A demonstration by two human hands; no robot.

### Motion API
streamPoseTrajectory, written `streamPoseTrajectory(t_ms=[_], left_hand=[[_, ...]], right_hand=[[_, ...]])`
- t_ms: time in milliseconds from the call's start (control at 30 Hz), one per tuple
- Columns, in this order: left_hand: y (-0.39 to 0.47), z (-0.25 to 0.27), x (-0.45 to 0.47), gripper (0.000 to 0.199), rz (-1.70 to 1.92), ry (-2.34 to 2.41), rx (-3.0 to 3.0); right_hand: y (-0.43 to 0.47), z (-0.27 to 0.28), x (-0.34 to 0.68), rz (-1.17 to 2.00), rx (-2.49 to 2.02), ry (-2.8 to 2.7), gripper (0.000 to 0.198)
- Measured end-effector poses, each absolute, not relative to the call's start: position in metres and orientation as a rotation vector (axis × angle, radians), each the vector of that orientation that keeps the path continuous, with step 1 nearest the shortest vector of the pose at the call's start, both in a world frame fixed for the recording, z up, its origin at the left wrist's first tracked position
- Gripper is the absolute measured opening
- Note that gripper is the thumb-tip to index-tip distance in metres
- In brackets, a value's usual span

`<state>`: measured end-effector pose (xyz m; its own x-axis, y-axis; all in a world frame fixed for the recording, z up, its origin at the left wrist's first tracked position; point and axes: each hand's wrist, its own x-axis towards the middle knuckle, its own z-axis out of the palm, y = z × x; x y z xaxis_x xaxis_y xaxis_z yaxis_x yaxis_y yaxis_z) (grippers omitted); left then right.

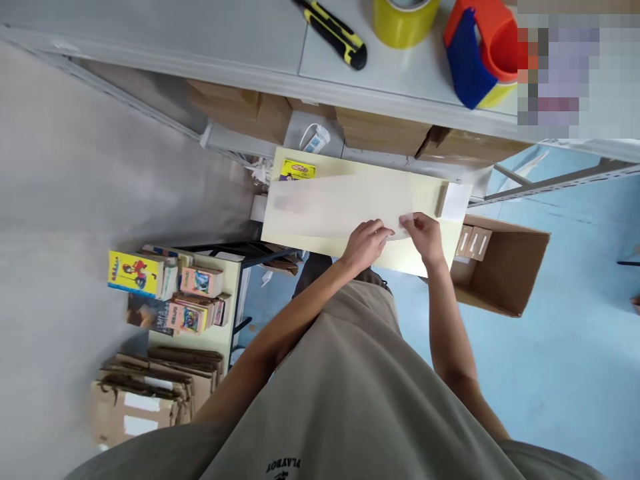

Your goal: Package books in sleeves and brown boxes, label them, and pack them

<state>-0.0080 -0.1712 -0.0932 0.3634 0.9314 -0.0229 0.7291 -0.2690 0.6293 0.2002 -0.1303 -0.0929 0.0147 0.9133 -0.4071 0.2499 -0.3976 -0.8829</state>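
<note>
A long, whitish see-through sheet (335, 203) stretches across the pale yellow table (400, 257) in front of me; whether it is a flat film or a bag, I cannot tell. My right hand (424, 237) pinches the sheet's right end between thumb and fingers. Close beside it, my left hand (367, 243) is closed, its bent fingers at the sheet's near edge. Partly under the sheet's left end lies a yellow and purple book (299, 169). A small white box (454, 201) stands at the table's right end.
Above the table, a grey shelf (250, 40) carries a utility knife (340, 37), yellow tape (404, 23) and a tape dispenser (467, 57). An open cardboard box (515, 273) stands right. Stacked books (135, 273) and flattened cartons (135, 407) are at left.
</note>
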Motion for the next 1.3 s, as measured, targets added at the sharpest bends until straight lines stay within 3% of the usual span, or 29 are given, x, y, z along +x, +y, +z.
streamPoseTrajectory(t_ms=[100, 233, 467, 700, 900, 1000, 1167, 1300], left_hand=[[-0.183, -0.110, -0.012, 0.035, 0.360, 1.413, 1.998], [-0.199, -0.139, -0.062, 0.059, 0.219, 1.574, 1.829], [-0.191, -0.193, -0.186, 0.096, -0.144, 2.022, 1.420], [-0.163, -0.215, -0.231, 0.103, -0.356, 1.904, 1.448], [-0.168, -0.225, -0.239, 0.103, -0.188, 1.857, 1.531], [-0.171, -0.229, -0.243, 0.101, -0.075, 1.830, 1.519], [-0.168, -0.236, -0.270, 0.096, 0.083, 1.731, 1.500], [-0.154, -0.241, -0.303, 0.082, 0.136, 1.697, 1.438]], right_hand=[[-0.132, -0.140, 0.203, 1.480, -1.787, -1.051, 0.039], [-0.133, -0.190, 0.209, 1.480, -1.987, -0.917, 0.019], [-0.136, -0.232, 0.221, 1.295, -2.371, -1.006, 0.021], [-0.152, -0.233, 0.213, 1.136, -2.460, -0.987, 0.013], [-0.160, -0.220, 0.184, 0.777, -2.553, -0.979, 0.018], [-0.157, -0.214, 0.138, 0.960, -2.445, -1.034, 0.014], [-0.145, -0.208, 0.008, 1.575, -2.088, -1.170, 0.017], [-0.130, -0.216, -0.092, 1.848, -1.916, -1.318, 0.031]])
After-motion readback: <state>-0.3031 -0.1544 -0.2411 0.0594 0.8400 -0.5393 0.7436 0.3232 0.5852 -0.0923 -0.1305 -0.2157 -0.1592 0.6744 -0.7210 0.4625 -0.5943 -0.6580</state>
